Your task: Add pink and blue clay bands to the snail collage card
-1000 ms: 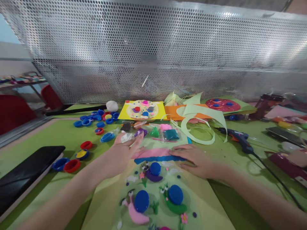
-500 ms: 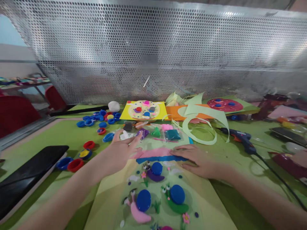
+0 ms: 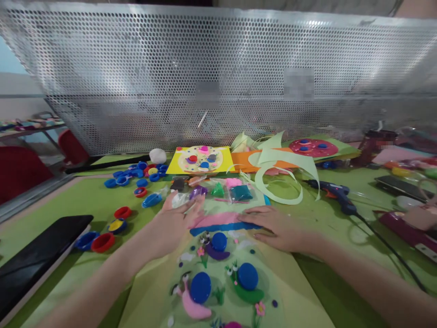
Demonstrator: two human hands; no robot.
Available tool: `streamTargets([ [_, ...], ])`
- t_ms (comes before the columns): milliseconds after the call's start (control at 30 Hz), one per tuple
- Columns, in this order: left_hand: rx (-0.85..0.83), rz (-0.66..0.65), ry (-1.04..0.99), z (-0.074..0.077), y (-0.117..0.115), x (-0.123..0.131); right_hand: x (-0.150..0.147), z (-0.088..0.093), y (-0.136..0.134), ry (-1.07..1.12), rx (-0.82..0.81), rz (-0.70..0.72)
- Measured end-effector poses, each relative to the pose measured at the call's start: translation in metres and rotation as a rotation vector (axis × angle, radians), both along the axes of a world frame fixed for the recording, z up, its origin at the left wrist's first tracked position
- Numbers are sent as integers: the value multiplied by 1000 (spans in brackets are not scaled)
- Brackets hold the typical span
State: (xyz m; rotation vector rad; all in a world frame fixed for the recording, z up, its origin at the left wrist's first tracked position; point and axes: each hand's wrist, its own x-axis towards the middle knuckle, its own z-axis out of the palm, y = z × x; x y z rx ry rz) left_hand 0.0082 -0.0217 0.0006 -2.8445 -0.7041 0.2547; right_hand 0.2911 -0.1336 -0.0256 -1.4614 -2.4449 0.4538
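My left hand point(image 3: 175, 223) lies with fingers spread beside the pink strip point(image 3: 218, 219), near a purple clay packet point(image 3: 198, 192). My right hand point(image 3: 276, 226) rests flat, its fingertips over the right end of the pink strip and a blue strip point(image 3: 218, 228). Both hands hold nothing. Below them is a pale sheet point(image 3: 150, 291) with clay snails: a purple one point(image 3: 218, 253), a green one point(image 3: 251, 294) and a pink one point(image 3: 194, 306), each with a blue bottle-cap shell. A green clay packet point(image 3: 217, 189) and a teal clay packet point(image 3: 241, 193) lie just beyond.
A black phone point(image 3: 41, 259) and several bottle caps point(image 3: 103, 242) lie at left. Behind are a yellow snail picture point(image 3: 170, 166) and curled paper strips point(image 3: 278, 196). A corded glue gun point(image 3: 336, 193) is at right. A perforated metal panel point(image 3: 153, 64) stands across the back.
The view has shifted slightly, moving most things a little left in the picture. My left hand's fingers look more spread and lowered; my right hand stays about where it was on the strips.
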Motion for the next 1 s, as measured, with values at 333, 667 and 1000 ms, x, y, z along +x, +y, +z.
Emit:
streamTargets([
  [333,-31,20,14,3,-1,0,-5,10,-1,-3,-34,-4],
  [667,10,57,-1,9,-5,-4,-8,18,-2,8,-41,1],
  [1000,6,88,-153,6,6,-38,0,26,-5,14,-68,13],
])
